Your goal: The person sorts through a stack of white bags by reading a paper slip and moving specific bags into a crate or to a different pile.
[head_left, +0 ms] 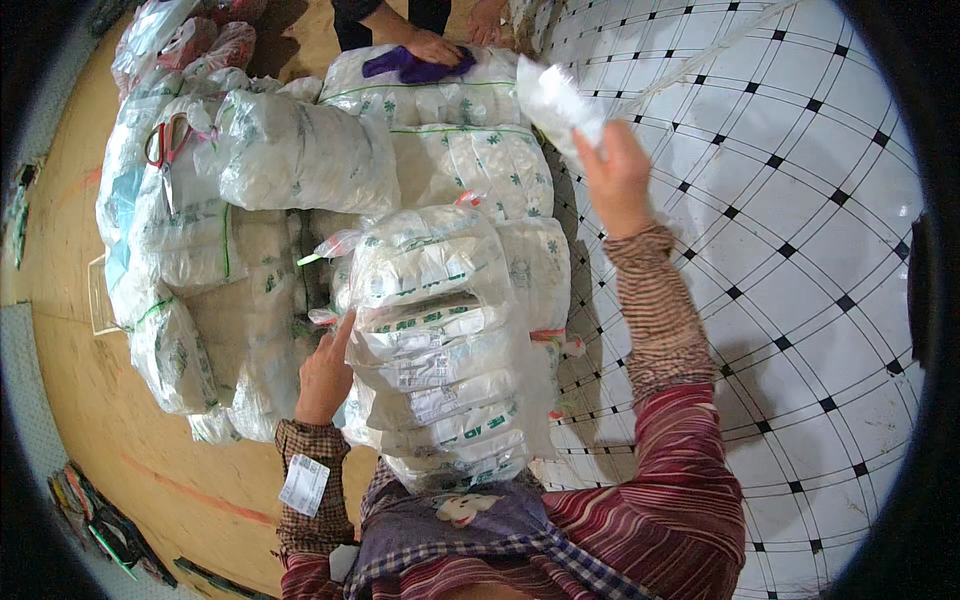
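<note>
My right hand (pixel 611 160) grips a small white packet (pixel 555 95) raised at the upper right of the head view, over the right edge of the pile. A large clear plastic bag (pixel 440 430) of stacked white packets with green print lies in front of me, with a gap among its packets. My left hand (pixel 325 370) is at that bag's left side, index finger extended against its edge and the other fingers curled; whether it holds the plastic I cannot tell. A paper label (pixel 305 485) hangs on my left sleeve.
More stuffed plastic bags (pixel 300 150) are piled around, with red-handled scissors (pixel 165 150) on top at left. At the back, another person's hand (pixel 435 50) rests on a purple cloth (pixel 395 65). A tan board (pixel 100 400) lies left, a white tiled-pattern surface (pixel 780 250) right.
</note>
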Action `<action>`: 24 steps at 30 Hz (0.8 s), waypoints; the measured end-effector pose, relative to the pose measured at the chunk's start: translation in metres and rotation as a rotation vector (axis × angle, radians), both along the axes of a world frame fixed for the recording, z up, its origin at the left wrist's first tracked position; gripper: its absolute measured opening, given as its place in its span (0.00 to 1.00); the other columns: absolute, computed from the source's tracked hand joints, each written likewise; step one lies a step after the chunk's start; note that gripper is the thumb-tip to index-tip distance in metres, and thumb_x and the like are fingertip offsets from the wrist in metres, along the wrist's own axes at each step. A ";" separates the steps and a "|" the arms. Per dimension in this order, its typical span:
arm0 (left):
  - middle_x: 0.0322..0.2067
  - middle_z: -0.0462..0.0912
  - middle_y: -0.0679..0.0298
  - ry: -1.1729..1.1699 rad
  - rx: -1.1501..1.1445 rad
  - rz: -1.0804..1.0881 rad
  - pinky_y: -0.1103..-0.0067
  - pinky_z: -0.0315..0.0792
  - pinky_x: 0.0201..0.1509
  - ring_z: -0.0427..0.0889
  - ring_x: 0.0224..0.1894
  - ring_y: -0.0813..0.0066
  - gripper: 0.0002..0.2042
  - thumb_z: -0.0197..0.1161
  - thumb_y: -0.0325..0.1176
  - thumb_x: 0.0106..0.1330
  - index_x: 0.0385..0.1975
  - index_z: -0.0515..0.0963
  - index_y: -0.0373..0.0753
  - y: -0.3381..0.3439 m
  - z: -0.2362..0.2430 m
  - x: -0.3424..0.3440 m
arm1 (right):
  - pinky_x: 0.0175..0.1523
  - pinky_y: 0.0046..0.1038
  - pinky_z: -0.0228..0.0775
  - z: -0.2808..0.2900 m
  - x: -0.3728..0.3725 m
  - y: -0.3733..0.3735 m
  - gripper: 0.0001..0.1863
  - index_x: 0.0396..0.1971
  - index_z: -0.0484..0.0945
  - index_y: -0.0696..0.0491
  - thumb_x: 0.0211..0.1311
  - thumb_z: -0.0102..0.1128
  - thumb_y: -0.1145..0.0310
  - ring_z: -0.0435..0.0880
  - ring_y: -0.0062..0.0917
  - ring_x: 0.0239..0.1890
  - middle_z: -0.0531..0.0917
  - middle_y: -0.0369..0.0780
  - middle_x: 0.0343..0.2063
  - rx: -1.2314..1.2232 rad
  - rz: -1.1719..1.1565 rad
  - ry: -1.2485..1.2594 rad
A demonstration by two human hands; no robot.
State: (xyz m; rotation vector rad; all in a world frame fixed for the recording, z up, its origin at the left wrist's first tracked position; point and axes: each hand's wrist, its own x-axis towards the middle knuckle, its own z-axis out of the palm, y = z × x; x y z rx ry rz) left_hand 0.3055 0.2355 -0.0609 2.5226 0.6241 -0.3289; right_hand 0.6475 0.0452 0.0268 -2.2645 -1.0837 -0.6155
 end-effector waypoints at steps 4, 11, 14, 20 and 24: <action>0.30 0.71 0.51 0.047 0.026 -0.005 0.62 0.68 0.28 0.74 0.27 0.50 0.35 0.48 0.19 0.45 0.58 0.54 0.52 -0.006 0.003 -0.001 | 0.35 0.34 0.65 -0.129 -0.006 -0.007 0.12 0.27 0.69 0.59 0.43 0.59 0.70 0.72 0.37 0.33 0.72 0.44 0.27 -0.213 -0.091 0.065; 0.29 0.69 0.56 0.079 0.158 -0.079 0.66 0.68 0.25 0.73 0.25 0.57 0.27 0.47 0.21 0.51 0.53 0.62 0.54 -0.005 0.029 0.019 | 0.44 0.32 0.66 -0.277 -0.025 -0.018 0.11 0.33 0.74 0.55 0.46 0.56 0.71 0.74 0.37 0.37 0.75 0.43 0.30 -0.476 -0.146 0.643; 0.29 0.69 0.58 0.057 0.245 -0.135 0.68 0.68 0.27 0.74 0.28 0.59 0.25 0.45 0.20 0.50 0.49 0.66 0.53 0.001 0.019 0.022 | 0.43 0.31 0.67 -0.163 -0.036 0.016 0.13 0.34 0.73 0.57 0.45 0.57 0.71 0.75 0.37 0.35 0.75 0.44 0.31 -0.112 0.135 0.714; 0.30 0.68 0.57 0.175 0.385 -0.162 0.69 0.69 0.28 0.74 0.28 0.62 0.21 0.47 0.25 0.53 0.48 0.67 0.53 0.015 0.010 0.038 | 0.43 0.32 0.62 -0.103 -0.150 0.077 0.23 0.37 0.67 0.59 0.39 0.61 0.65 0.68 0.35 0.41 0.70 0.44 0.34 -0.451 0.510 0.413; 0.31 0.67 0.56 0.123 0.426 -0.102 0.69 0.69 0.27 0.74 0.27 0.62 0.22 0.48 0.24 0.53 0.50 0.66 0.54 0.020 -0.002 0.037 | 0.36 0.28 0.62 -0.114 -0.171 0.087 0.11 0.32 0.69 0.56 0.46 0.49 0.71 0.70 0.29 0.35 0.72 0.41 0.30 -0.537 0.393 0.110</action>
